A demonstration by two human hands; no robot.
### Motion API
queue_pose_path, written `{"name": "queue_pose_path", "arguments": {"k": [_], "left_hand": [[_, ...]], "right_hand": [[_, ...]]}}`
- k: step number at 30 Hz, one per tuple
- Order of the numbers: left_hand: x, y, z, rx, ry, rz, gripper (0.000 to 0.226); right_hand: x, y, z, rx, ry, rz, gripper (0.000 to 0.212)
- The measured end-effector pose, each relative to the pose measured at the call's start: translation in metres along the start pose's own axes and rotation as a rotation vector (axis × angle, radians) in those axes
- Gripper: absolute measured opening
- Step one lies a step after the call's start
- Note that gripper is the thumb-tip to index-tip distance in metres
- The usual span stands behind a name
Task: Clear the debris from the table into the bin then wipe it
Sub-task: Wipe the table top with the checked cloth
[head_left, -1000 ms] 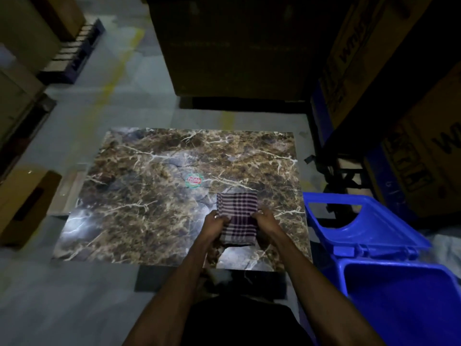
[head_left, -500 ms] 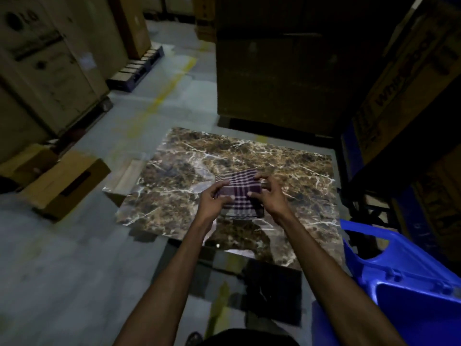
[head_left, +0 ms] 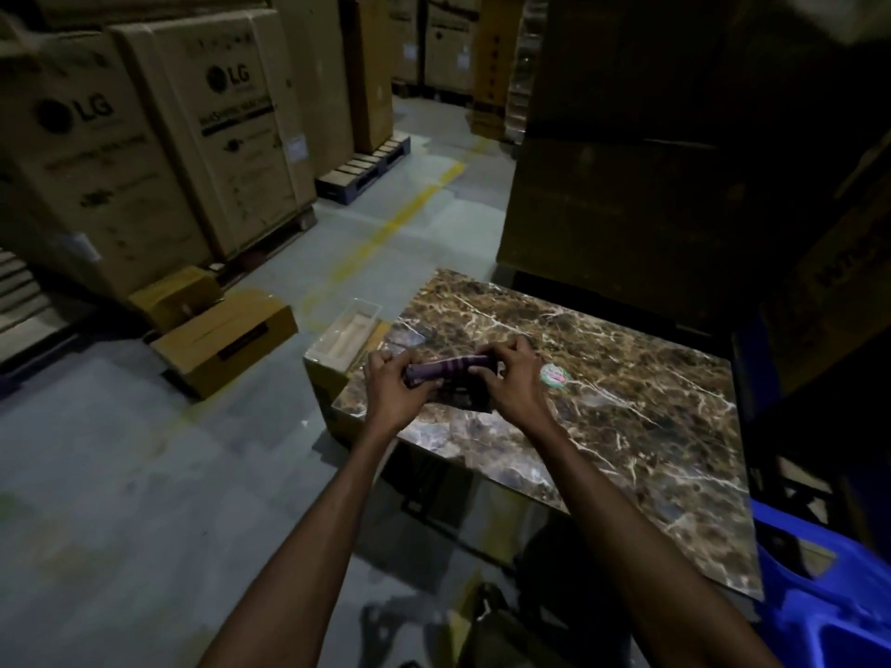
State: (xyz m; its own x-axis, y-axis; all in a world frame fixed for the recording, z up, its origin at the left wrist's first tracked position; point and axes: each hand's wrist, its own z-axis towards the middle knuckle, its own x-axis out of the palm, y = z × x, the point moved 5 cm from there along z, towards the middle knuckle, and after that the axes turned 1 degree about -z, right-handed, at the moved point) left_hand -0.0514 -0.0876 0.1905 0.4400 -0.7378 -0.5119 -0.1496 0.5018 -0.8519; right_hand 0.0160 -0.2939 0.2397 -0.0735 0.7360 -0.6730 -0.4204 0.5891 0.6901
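A folded purple checked cloth [head_left: 446, 369] is held edge-on above the left part of the brown marble tabletop [head_left: 627, 407]. My left hand [head_left: 393, 390] grips its left end and my right hand [head_left: 513, 378] grips its right end, fingers curled over the top. A small round red-and-green sticker [head_left: 554, 377] lies on the marble just right of my right hand. The blue bin [head_left: 819, 605] shows only partly at the lower right corner, beside the table.
A clear plastic tray [head_left: 344, 337] rests on a cardboard box at the table's left edge. More cardboard boxes [head_left: 226, 342] lie on the floor to the left. Tall stacked cartons [head_left: 159, 137] on pallets line the left, and dark cartons [head_left: 627, 176] stand behind the table.
The view swung up and left. Both hands carried the cloth from the table's near right part toward its left side and tipped it from flat to edge-on.
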Motion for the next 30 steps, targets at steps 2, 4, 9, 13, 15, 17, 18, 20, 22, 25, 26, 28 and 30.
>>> {"name": "queue_pose_path", "arguments": {"k": [2, 4, 9, 13, 15, 17, 18, 20, 22, 25, 26, 28, 30], "left_hand": [[-0.016, 0.006, 0.003, -0.032, 0.018, -0.101, 0.037], [-0.029, 0.01, 0.005, -0.088, 0.081, -0.333, 0.03], [-0.055, 0.016, 0.018, -0.168, 0.06, -0.542, 0.021], [-0.077, 0.034, 0.051, -0.166, -0.021, -0.523, 0.016], [-0.086, 0.044, 0.075, -0.18, -0.04, -0.518, 0.015], [-0.094, 0.053, 0.098, -0.206, -0.055, -0.524, 0.017], [-0.097, 0.056, 0.107, -0.217, -0.056, -0.523, 0.019], [-0.103, 0.064, 0.126, -0.257, -0.029, -0.517, 0.02], [-0.11, 0.077, 0.144, -0.289, 0.014, -0.475, 0.023], [-0.119, 0.102, 0.173, -0.317, 0.018, -0.431, 0.033], [-0.121, 0.112, 0.182, -0.339, -0.013, -0.403, 0.035], [-0.123, 0.133, 0.2, -0.361, -0.08, -0.296, 0.035], [-0.123, 0.148, 0.221, -0.346, -0.119, -0.144, 0.032]], "right_hand": [[0.012, 0.008, 0.011, 0.011, 0.042, 0.051, 0.012], [0.026, 0.017, 0.023, 0.02, 0.121, 0.152, 0.01], [0.069, 0.031, 0.058, 0.091, 0.187, 0.379, 0.019], [0.113, 0.043, 0.092, 0.073, 0.15, 0.443, 0.01], [0.136, 0.048, 0.114, 0.075, 0.162, 0.481, 0.008], [0.159, 0.047, 0.14, 0.091, 0.168, 0.502, 0.008], [0.168, 0.047, 0.153, 0.111, 0.159, 0.51, 0.007], [0.187, 0.043, 0.18, 0.171, 0.137, 0.517, 0.009], [0.206, 0.04, 0.202, 0.208, 0.151, 0.53, 0.013], [0.237, 0.038, 0.232, 0.221, 0.225, 0.525, 0.027], [0.247, 0.035, 0.239, 0.257, 0.223, 0.507, 0.033], [0.265, 0.028, 0.245, 0.353, 0.162, 0.44, 0.037], [0.287, 0.029, 0.246, 0.463, 0.181, 0.442, 0.031]]}}
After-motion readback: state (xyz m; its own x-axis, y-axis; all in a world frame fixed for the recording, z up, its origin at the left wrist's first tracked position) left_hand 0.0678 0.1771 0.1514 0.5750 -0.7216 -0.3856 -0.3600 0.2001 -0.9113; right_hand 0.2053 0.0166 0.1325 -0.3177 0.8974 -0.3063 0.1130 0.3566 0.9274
